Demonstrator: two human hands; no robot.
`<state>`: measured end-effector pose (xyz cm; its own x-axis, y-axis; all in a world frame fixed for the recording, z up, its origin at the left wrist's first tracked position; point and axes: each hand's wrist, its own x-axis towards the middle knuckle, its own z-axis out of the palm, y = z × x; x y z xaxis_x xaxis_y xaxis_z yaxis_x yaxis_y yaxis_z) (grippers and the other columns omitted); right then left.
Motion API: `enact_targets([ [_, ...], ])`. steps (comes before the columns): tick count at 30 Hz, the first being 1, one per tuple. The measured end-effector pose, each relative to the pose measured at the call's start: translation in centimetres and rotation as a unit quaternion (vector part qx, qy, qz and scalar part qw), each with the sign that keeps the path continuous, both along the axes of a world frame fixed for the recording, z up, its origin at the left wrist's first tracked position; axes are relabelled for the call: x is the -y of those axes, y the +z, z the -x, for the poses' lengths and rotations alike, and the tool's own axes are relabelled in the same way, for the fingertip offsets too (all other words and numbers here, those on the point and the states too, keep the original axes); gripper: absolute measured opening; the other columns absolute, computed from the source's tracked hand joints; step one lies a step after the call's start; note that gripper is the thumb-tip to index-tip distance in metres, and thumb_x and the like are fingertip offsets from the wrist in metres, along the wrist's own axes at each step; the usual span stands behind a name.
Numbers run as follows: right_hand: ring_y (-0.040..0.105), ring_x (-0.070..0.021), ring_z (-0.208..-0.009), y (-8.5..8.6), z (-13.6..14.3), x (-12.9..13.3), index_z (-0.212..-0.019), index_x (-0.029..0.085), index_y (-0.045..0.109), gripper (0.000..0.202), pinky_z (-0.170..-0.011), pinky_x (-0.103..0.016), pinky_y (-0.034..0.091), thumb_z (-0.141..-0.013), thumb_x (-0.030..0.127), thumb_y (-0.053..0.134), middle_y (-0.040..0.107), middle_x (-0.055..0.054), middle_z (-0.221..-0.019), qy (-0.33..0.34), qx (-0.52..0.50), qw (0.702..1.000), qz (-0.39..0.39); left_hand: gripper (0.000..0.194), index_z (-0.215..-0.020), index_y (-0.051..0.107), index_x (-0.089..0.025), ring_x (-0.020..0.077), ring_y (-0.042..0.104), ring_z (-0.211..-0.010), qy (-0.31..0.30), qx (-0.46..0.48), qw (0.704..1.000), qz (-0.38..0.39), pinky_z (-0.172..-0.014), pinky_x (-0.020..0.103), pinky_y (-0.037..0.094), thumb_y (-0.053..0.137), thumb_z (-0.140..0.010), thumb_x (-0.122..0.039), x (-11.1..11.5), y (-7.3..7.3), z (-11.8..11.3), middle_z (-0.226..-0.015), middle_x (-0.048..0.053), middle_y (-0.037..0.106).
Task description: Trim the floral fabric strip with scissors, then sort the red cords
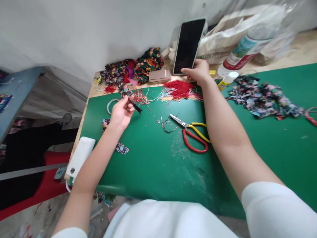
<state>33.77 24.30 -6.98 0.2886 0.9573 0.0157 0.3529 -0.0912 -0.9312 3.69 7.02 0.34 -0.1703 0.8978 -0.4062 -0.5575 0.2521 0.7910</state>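
Observation:
My left hand [122, 113] pinches a strip of black floral fabric [123, 88] with a dark, narrow tail hanging below the fingers. At the back of the table, my right hand [200, 72] grips the lower right corner of a smartphone [188, 44], thumb on its front. The phone leans upright with a dark screen. Red and white threads [179, 90] lie just below it. Scissors [192, 129] with one yellow and one red handle rest on the green mat, partly behind my right forearm. Small fabric scraps [122, 148] lie near my left wrist.
Bundles of floral fabric [148, 64] are heaped along the wall. On the right are a glue stick [228, 81], a plastic bottle [247, 49] and a pile of floral strips [264, 99]. A white power bank-like object [81, 155] sits at the left table edge.

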Motion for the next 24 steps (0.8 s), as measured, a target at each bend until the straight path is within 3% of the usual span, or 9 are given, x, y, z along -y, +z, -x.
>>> enact_targets([
  [3, 0.048, -0.0093, -0.049, 0.5, 0.3, 0.3, -0.079, 0.021, 0.058, 0.025, -0.052, -0.024, 0.046, -0.081, 0.012, 0.081, 0.053, 0.008, -0.054, -0.013, -0.023, 1.0, 0.008, 0.027, -0.077, 0.061, -0.016, 0.0005, 0.045, -0.043, 0.028, -0.001, 1.0, 0.0, -0.043, 0.014, 0.035, 0.05, -0.101, -0.012, -4.3, 0.4, 0.7, -0.068, -0.002, 0.072],
  [7, 0.049, -0.0087, -0.05, 0.6, 0.4, 0.4, -0.075, 0.02, 0.057, 0.028, -0.054, -0.026, 0.047, -0.08, 0.012, 0.083, 0.053, 0.007, -0.056, -0.02, -0.019, 1.0, 0.007, 0.026, -0.079, 0.061, -0.021, 0.0059, 0.042, -0.046, 0.035, -0.025, 0.998, -0.035, -0.045, 0.022, 0.034, 0.048, -0.102, -0.017, -11.6, 0.5, 2.0, -0.068, -0.003, 0.069],
  [12, 0.051, -0.0089, -0.052, 0.5, 0.1, 0.3, -0.082, 0.017, 0.064, 0.021, -0.058, -0.028, 0.05, -0.079, 0.012, 0.084, 0.057, 0.007, -0.06, -0.02, -0.011, 1.0, 0.007, 0.018, -0.104, 0.059, -0.025, 0.0073, 0.049, -0.064, 0.075, -0.062, 0.994, -0.047, -0.055, 0.02, 0.034, 0.041, -0.106, -0.02, -18.0, 0.3, 2.6, -0.073, -0.006, 0.066],
  [15, 0.052, -0.0091, -0.054, 0.5, 0.0, 0.4, -0.091, 0.015, 0.07, 0.017, -0.06, -0.028, 0.052, -0.08, 0.012, 0.082, 0.061, 0.005, -0.063, -0.013, 0.0, 1.0, 0.003, 0.02, -0.117, 0.053, -0.021, 0.0056, 0.049, -0.063, 0.12, -0.005, 0.992, 0.022, -0.055, 0.016, 0.035, 0.036, -0.108, -0.025, -19.3, -0.2, 2.7, -0.074, -0.004, 0.058],
  [18, 0.052, -0.0088, -0.054, 0.7, 0.1, 0.6, -0.094, 0.014, 0.07, 0.017, -0.062, -0.029, 0.054, -0.081, 0.011, 0.081, 0.062, 0.005, -0.065, -0.011, -0.001, 1.0, 0.013, 0.026, -0.123, 0.05, -0.02, 0.0079, 0.049, -0.058, 0.12, 0.025, 0.991, 0.053, -0.051, 0.017, 0.038, 0.036, -0.106, -0.034, -19.6, -0.9, 3.0, -0.073, -0.002, 0.051],
  [21, 0.051, -0.0082, -0.054, 0.9, 0.3, 0.8, -0.094, 0.016, 0.068, 0.018, -0.065, -0.031, 0.056, -0.081, 0.011, 0.08, 0.06, 0.006, -0.066, -0.013, 0.001, 1.0, 0.018, 0.03, -0.127, 0.051, -0.022, 0.0132, 0.056, -0.065, 0.092, 0.034, 0.994, 0.049, -0.052, 0.021, 0.044, 0.038, -0.101, -0.031, -19.6, -1.1, 3.3, -0.073, 0.002, 0.054],
  [24, 0.053, -0.0093, -0.058, 1.1, 0.4, 1.0, -0.094, 0.018, 0.065, 0.018, -0.07, -0.034, 0.058, -0.083, 0.013, 0.079, 0.058, 0.006, -0.067, -0.02, 0.011, 0.999, 0.026, 0.031, -0.127, 0.051, -0.024, 0.0183, 0.064, -0.084, 0.068, 0.023, 0.996, 0.045, -0.059, 0.026, 0.052, 0.038, -0.099, -0.031, -19.0, -0.3, 3.5, -0.085, 0.008, 0.061],
])
